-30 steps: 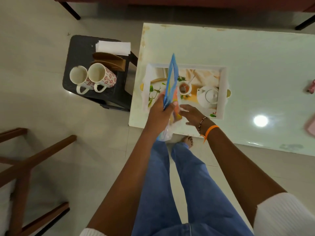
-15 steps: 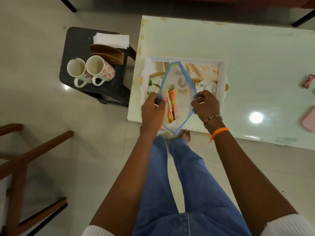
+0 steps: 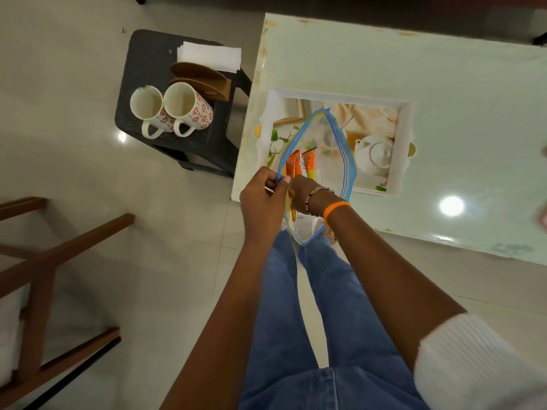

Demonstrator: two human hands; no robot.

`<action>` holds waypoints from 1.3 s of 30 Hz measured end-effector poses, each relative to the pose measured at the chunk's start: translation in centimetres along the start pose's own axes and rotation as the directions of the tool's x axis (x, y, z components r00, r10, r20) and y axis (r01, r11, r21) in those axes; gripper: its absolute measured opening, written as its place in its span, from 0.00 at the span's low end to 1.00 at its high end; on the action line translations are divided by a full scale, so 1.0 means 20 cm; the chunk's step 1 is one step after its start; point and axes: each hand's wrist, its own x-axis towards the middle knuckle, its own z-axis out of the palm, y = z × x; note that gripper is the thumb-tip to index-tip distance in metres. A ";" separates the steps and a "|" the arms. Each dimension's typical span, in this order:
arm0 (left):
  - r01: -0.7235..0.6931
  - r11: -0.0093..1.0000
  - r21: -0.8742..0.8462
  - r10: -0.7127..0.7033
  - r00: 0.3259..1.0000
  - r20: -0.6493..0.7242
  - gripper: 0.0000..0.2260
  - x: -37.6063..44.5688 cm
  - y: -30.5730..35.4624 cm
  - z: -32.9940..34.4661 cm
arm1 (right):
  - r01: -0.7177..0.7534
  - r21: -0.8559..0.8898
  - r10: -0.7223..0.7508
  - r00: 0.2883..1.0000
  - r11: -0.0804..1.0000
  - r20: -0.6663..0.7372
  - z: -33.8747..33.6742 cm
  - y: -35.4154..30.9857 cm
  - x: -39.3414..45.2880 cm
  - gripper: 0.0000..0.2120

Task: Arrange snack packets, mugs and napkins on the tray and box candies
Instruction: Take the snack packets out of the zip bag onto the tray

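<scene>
At frame centre, our left hand [image 3: 264, 194] has a pinching grip on the zip bag [image 3: 343, 161] rim; our right hand [image 3: 302, 194] reaches inside among orange packets [image 3: 307, 164], grip unclear.

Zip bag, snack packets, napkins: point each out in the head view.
zip bag [image 3: 349, 161]: head view, on the right side of its open blue rim.
snack packets [image 3: 309, 164]: head view, on the orange top of one packet inside the bag.
napkins [image 3: 210, 56]: head view, middle of the white stack.
</scene>
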 end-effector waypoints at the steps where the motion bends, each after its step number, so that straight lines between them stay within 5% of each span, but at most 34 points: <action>1: 0.008 1.000 -0.011 -0.008 1.000 -0.003 0.07 0.00 -0.01 -0.01 | -0.011 0.027 0.011 1.000 1.000 0.013 0.04 0.00 0.07 0.13; 3: 0.029 0.999 -0.040 -0.030 1.000 -0.008 0.07 -0.01 -0.03 -0.04 | 0.000 0.030 -0.002 0.999 1.000 0.036 0.07 -0.01 0.14 0.20; 5: 0.060 0.995 -0.076 -0.060 0.998 0.003 0.06 -0.02 -0.05 -0.07 | 0.018 0.010 -0.018 0.999 1.000 -0.038 0.10 0.00 0.19 0.07; 7: 0.092 0.990 -0.106 -0.090 0.996 0.025 0.05 -0.02 -0.05 -0.08 | 0.028 -0.020 -0.030 0.992 0.999 -0.121 0.10 0.01 0.27 0.13; 11: 0.103 0.988 -0.117 -0.094 0.993 0.075 0.05 -0.02 -0.04 -0.09 | 0.045 0.134 -0.047 0.999 0.990 0.013 0.04 0.02 0.25 0.11; 15: 0.104 0.989 -0.101 -0.096 0.992 0.081 0.04 0.01 -0.01 -0.05 | 0.059 0.327 0.041 0.956 0.943 -0.291 -0.04 0.11 0.08 0.12; 19: 0.106 0.991 -0.081 -0.097 0.990 0.101 0.04 0.05 0.07 0.06 | 0.171 0.472 0.180 0.772 0.865 -0.609 -0.14 0.22 -0.20 0.04; 22: 0.049 0.998 -0.033 -0.045 0.991 0.125 0.06 0.07 0.12 0.16 | 0.241 0.483 0.189 0.706 0.842 -0.682 -0.22 0.31 -0.37 0.06; 28: 0.013 1.000 0.004 -0.013 0.979 0.206 0.04 0.08 0.22 0.33 | 0.128 0.390 0.166 0.753 0.912 -0.637 -0.33 0.55 -0.55 0.21; 35: -0.026 0.998 0.059 0.011 0.971 0.240 0.07 0.09 0.20 0.45 | 0.275 0.435 0.341 0.329 0.857 -0.881 -0.37 0.75 -0.67 0.23; 39: -0.031 0.997 0.066 0.016 0.974 0.226 0.06 0.07 0.18 0.46 | 0.258 0.536 0.469 0.281 0.804 -0.838 -0.31 0.85 -0.56 0.22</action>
